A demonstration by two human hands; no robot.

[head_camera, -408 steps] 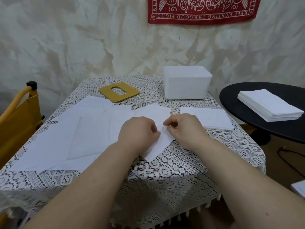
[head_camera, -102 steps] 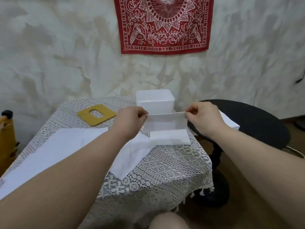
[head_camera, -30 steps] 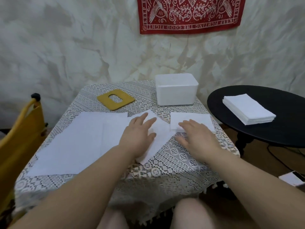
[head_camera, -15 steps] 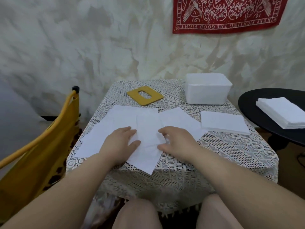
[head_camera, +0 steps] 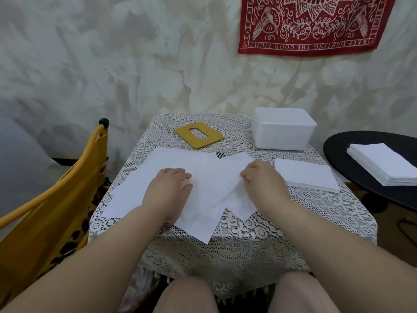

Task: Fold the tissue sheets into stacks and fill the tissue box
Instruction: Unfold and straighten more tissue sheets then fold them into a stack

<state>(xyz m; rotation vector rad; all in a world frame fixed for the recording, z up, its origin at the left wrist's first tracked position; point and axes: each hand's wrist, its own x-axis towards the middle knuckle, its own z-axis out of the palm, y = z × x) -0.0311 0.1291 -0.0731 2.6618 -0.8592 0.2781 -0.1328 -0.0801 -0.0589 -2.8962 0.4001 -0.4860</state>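
With the folded stack (head_camera: pixel 305 175) now set down, the left hand (head_camera: pixel 168 188) flattens a fresh tissue sheet (head_camera: pixel 209 188) while the right hand (head_camera: pixel 262 180) pinches its edge to start another fold.

Bare lace tablecloth (head_camera: pixel 259 224) lies open between loose sheets (head_camera: pixel 209 177) and folded stack (head_camera: pixel 304 175).

White tissue sheets (head_camera: pixel 212 184), yellow lid (head_camera: pixel 199 134)
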